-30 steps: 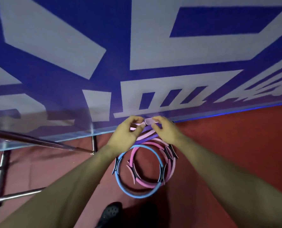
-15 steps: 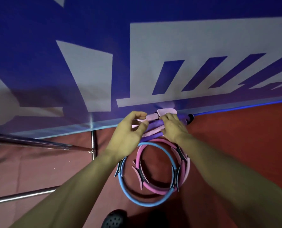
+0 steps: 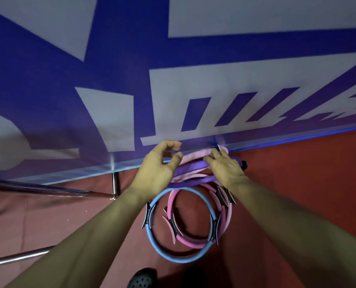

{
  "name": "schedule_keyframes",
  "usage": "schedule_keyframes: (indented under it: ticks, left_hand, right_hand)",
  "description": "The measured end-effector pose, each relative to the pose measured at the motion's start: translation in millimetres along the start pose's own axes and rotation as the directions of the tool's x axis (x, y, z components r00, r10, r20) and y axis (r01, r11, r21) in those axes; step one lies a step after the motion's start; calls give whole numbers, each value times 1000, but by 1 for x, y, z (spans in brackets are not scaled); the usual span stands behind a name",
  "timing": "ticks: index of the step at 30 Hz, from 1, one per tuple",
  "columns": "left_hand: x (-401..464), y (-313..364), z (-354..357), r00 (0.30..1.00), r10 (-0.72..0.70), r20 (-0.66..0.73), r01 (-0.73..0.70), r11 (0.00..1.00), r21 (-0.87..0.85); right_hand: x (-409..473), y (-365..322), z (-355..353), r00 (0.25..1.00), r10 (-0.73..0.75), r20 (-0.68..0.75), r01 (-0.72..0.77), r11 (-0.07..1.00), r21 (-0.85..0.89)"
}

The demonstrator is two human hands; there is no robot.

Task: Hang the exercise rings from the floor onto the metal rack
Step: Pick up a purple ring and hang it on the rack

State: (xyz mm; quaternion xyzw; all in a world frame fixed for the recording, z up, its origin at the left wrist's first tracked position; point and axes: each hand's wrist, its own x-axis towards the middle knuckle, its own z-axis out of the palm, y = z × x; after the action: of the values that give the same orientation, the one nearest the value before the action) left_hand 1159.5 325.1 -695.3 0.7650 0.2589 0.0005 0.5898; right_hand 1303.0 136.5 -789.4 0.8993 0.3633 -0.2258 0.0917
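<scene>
Several exercise rings lie where the red floor meets the wall. A blue ring (image 3: 159,245) and a pink ring (image 3: 188,243) lie flat, overlapping. Behind them a purple ring (image 3: 193,166) and a light pink ring (image 3: 195,155) lean against the wall. My right hand (image 3: 227,171) lies over the leaning rings, its fingers curled around the purple one. To their left, my left hand (image 3: 157,169) has thumb and forefinger apart, the thumb touching the light pink ring. The metal rack (image 3: 48,191) stands at the left, its bars bare.
A blue and white banner wall (image 3: 131,80) rises right behind the rings. A rack leg (image 3: 115,183) stands close to my left wrist, and a lower rack bar (image 3: 17,256) runs along the floor. My black shoe (image 3: 142,277) is at the bottom edge.
My head has come lower and closer to the rings. My left fingers have let go of the light pink ring and spread. My right hand has moved onto the purple ring.
</scene>
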Motion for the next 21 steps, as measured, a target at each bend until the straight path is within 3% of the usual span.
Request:
schedule_keyframes:
  ticks: [14,21]
  left_hand:
    - [-31,140,-20,995,97,21,-98,992,77]
    - [-63,225,-43,984,179,18,-178,955,237]
  right_hand:
    - [-86,20,-159,979,-129,-156,127,992,-23]
    - [-145,20,-274,952,-227,-205,215,973,-77]
